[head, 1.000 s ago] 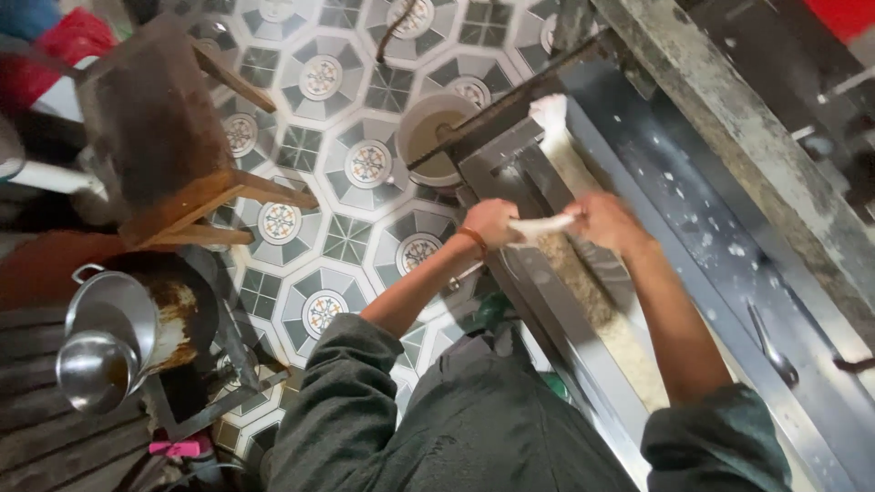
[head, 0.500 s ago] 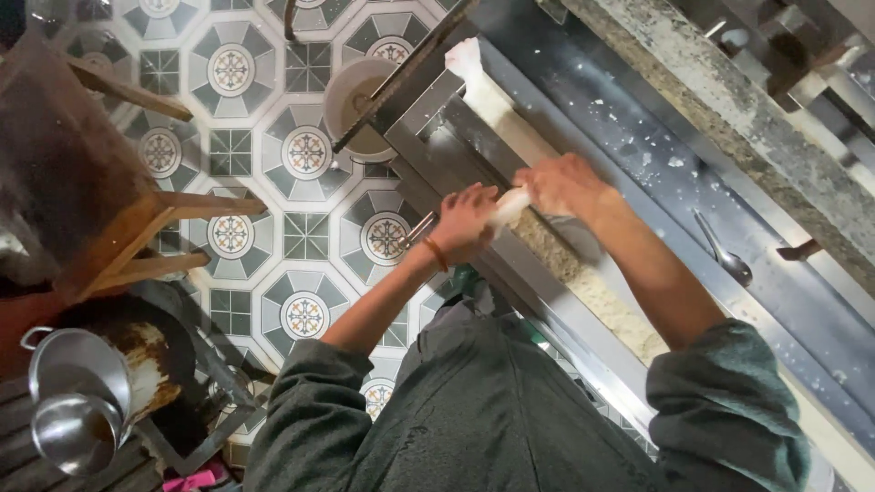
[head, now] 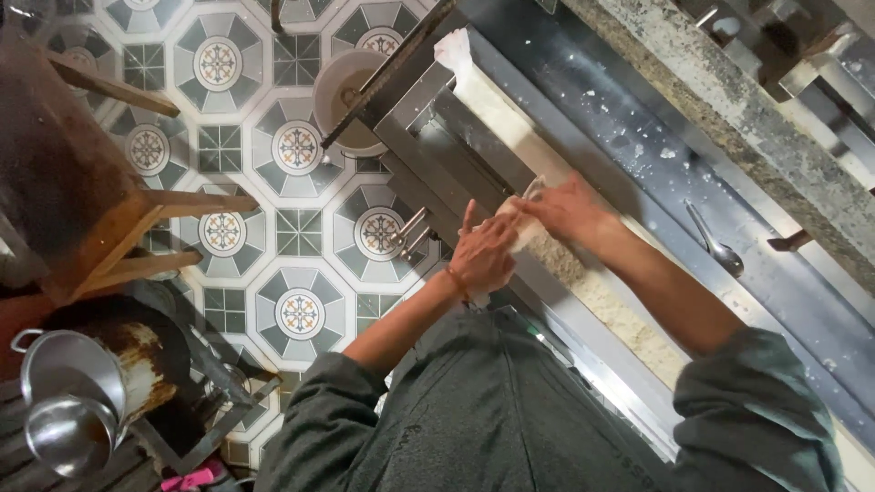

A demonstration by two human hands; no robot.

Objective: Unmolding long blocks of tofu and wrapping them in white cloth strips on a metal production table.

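over the long metal trough [head: 583, 137], both hands close on a pale strip of dough [head: 516, 221], the left hand [head: 483, 255] clasping its near end, the right hand [head: 570, 208] pinching farther along, its long axis running between the palms.

The floor tiles [head: 223, 232] are white with grey-green octagon shapes and round medallions at their centres. The person's sweatshirt [head: 492, 410] is dark grey-green. The long slab of dough [head: 497, 118] is pale cream, with a coarser beige, grainy stretch nearer the body. The metal bench [head: 638, 173] is dark grey, speckled with white flecks. The spoon [head: 715, 241] is silver. The pot [head: 68, 383] is shiny silver, beside a rust-brown drum [head: 150, 364]. The stool [head: 82, 200] is brown wood. The bucket [head: 346, 96] is off-white.
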